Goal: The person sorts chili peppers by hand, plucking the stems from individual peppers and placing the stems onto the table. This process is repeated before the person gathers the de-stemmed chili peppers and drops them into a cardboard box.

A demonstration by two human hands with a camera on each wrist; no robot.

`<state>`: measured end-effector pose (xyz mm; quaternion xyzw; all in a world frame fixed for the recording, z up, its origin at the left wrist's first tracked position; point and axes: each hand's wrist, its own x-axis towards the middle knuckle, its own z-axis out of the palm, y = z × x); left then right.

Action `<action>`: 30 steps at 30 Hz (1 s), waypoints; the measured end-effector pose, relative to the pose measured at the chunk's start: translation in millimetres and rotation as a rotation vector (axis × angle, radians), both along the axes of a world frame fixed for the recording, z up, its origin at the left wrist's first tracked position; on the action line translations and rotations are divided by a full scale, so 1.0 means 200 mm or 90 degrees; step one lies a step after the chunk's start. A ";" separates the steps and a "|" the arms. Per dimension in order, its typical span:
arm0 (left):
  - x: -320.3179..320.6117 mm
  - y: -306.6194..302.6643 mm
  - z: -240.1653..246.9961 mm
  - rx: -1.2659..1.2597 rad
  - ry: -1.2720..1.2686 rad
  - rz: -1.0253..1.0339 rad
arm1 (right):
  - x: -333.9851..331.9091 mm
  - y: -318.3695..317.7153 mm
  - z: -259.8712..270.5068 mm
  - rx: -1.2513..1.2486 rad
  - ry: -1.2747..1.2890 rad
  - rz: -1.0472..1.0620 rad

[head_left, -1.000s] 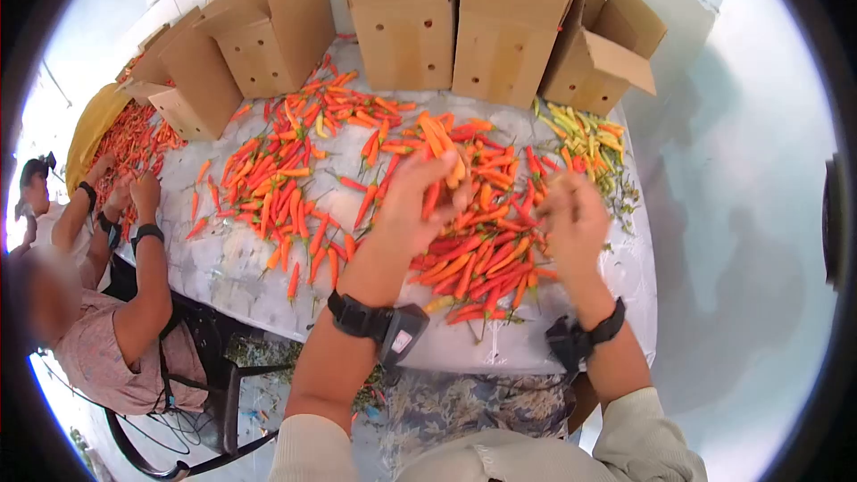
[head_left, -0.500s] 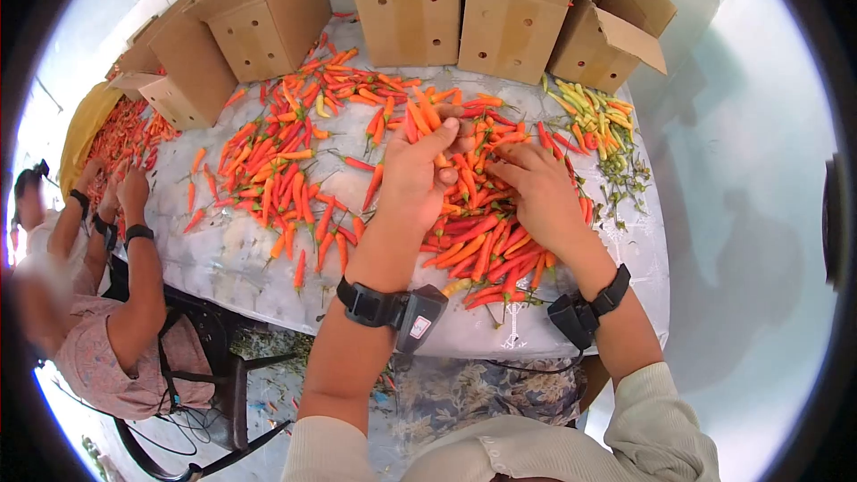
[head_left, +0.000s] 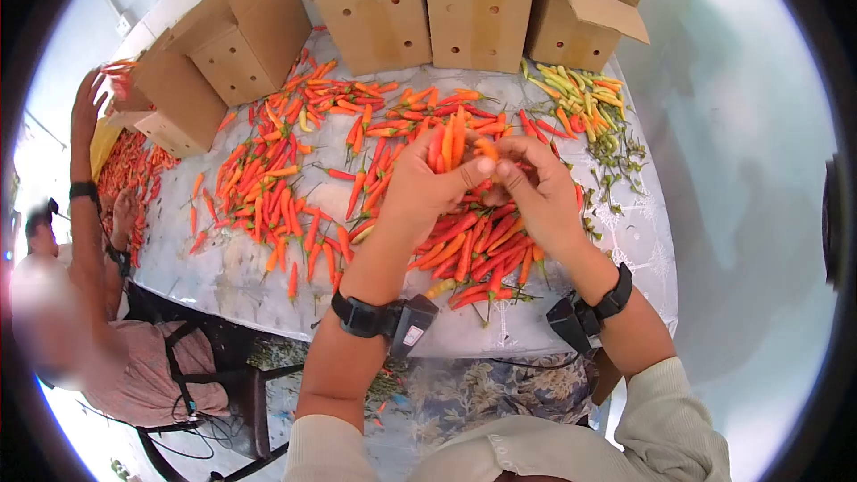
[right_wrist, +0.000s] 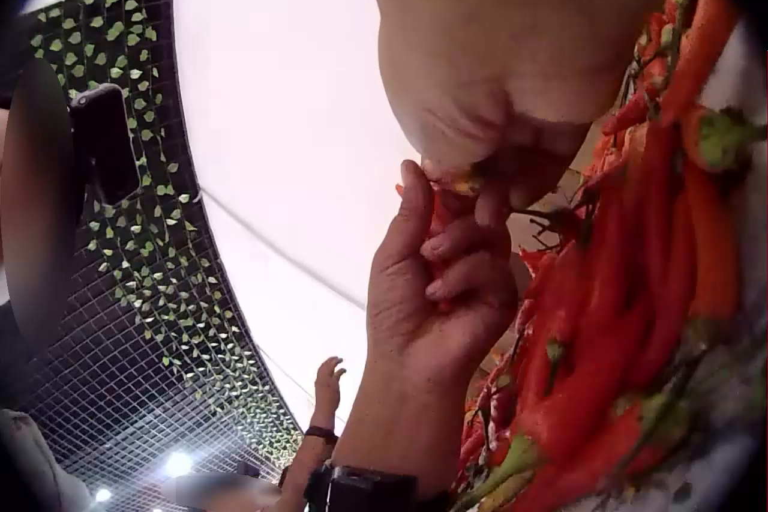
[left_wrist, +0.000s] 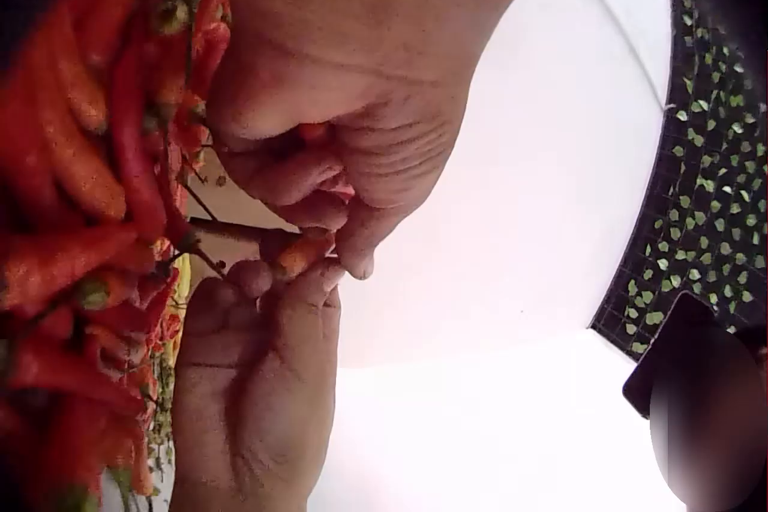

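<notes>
My left hand (head_left: 415, 192) grips a small bunch of red and orange chili peppers (head_left: 453, 138), their tips pointing up past the fingers. Beside it, my right hand (head_left: 552, 201) meets it and pinches an orange chili pepper (head_left: 486, 149) between thumb and fingers. The left wrist view shows that orange chili (left_wrist: 303, 253) between the fingertips of both hands, with the right hand (left_wrist: 258, 380) below. Red chilies (right_wrist: 442, 236) show in the left hand's curled fingers in the right wrist view. Under both hands lies a heap of chilies (head_left: 473, 254).
More chilies (head_left: 268, 187) spread to the left on the plastic-covered table (head_left: 214, 259). Yellow-green chilies (head_left: 580, 94) and loose green stems (head_left: 616, 161) lie at the right. Cardboard boxes (head_left: 478, 22) line the back. At the left, another person's raised hand (head_left: 89, 103) is near a box.
My right hand has gone from the heap to my left hand and now pinches an orange chili. The left hand keeps its bunch. The other person's arm has risen to a box.
</notes>
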<state>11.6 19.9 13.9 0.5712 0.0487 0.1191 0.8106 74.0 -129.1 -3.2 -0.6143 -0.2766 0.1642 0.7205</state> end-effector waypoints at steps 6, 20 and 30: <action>0.00 -0.01 -0.02 0.000 0.001 0.008 | 0.00 0.01 -0.03 0.089 -0.004 0.005; 0.00 -0.01 -0.03 -0.008 0.008 -0.018 | -0.02 -0.01 -0.01 -0.109 -0.419 -0.115; -0.01 0.02 -0.02 -0.159 0.051 -0.137 | -0.01 -0.04 0.04 -0.052 -0.498 -0.064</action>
